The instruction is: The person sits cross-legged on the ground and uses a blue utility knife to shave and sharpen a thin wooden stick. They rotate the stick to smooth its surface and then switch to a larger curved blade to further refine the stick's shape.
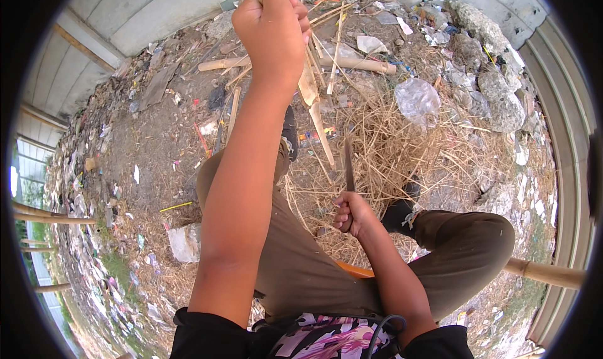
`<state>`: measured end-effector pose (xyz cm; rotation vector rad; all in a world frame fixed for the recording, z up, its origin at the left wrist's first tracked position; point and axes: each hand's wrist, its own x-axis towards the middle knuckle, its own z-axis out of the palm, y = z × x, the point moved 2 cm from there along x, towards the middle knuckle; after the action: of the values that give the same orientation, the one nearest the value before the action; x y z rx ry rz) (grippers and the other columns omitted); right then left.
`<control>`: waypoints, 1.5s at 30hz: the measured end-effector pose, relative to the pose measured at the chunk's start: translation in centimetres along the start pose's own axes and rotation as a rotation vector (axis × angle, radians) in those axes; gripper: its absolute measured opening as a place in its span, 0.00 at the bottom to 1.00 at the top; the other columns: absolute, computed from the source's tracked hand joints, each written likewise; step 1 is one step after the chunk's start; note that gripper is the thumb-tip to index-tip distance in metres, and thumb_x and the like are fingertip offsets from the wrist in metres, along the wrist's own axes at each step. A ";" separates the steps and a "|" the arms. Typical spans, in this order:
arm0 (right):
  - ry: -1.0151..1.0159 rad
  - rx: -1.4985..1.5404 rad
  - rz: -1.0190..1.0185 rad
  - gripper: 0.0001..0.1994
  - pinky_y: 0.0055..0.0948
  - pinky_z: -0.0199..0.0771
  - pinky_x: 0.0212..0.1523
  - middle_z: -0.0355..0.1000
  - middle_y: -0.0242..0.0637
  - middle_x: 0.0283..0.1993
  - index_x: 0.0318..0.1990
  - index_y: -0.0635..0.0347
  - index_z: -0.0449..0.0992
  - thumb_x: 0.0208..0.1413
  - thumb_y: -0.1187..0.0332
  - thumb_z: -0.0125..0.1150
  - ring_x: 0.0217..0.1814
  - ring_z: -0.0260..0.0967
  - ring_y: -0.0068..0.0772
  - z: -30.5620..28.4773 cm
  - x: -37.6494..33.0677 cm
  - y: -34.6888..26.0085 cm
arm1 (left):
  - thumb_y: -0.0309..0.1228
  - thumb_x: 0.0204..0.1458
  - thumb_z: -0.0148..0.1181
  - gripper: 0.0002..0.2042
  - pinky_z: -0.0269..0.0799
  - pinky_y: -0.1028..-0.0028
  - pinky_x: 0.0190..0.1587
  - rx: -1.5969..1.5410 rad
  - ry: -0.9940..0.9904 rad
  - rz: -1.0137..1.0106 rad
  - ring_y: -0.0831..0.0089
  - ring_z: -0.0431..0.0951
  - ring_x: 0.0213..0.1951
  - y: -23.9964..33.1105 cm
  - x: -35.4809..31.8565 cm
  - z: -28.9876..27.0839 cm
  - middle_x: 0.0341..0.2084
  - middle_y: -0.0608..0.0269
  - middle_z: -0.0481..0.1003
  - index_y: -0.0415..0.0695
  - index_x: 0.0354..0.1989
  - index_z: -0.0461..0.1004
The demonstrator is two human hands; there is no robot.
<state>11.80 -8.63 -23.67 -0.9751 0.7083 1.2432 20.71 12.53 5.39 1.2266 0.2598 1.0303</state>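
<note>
My left hand point(271, 20) is raised at the top of the view, its fingers wrapped round a pale bamboo strip point(308, 86). One end pokes out above the thumb; the other appears to run down past the wrist to a narrow tip above the ground, partly hidden by my forearm. Low in front of my lap, my right hand point(355, 214) is closed on the handle of a knife point(349, 167). Its dark, narrow blade points away from me, to the right of the strip's tip and apart from it. Beneath the blade lies a heap of dry bamboo shavings point(383, 142).
A round bamboo pole point(361, 64) and several split strips point(337, 45) lie ahead. A clear plastic bag point(418, 100) rests on the shavings. Concrete rubble point(500, 98) stands at the right, near a wall. Litter covers the ground. Another bamboo pole point(543, 273) is beside my right knee.
</note>
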 end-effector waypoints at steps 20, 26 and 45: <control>-0.032 -0.032 0.260 0.11 0.38 0.54 0.13 0.57 0.34 0.10 0.17 0.57 0.64 0.50 0.72 0.54 0.09 0.54 0.31 -4.9 4.3 1.5 | 0.59 0.62 0.51 0.29 0.52 0.79 0.14 -0.018 -0.034 0.021 0.83 0.56 0.12 -1.2 1.1 1.5 0.11 0.74 0.58 0.48 0.18 0.61; 0.293 -0.678 -0.847 0.13 0.31 0.57 0.20 0.61 0.30 0.14 0.19 0.61 0.66 0.53 0.69 0.59 0.16 0.57 0.21 3.0 -3.5 -3.3 | 0.59 0.63 0.51 0.29 0.51 0.79 0.14 -0.013 -0.002 0.027 0.83 0.56 0.12 -0.8 0.9 0.8 0.11 0.74 0.57 0.48 0.18 0.61; -0.036 0.078 0.132 0.15 0.31 0.57 0.22 0.51 0.20 0.13 0.19 0.47 0.57 0.55 0.70 0.53 0.13 0.50 0.21 0.9 1.7 0.3 | 0.62 0.63 0.45 0.29 0.72 0.68 0.29 -0.065 -0.223 -0.008 0.72 0.67 0.24 0.2 2.7 -1.5 0.20 0.65 0.62 0.45 0.27 0.62</control>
<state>11.75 -7.03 -24.83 -0.8513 0.7973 1.3347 21.11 15.57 6.00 1.2685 0.0576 0.8799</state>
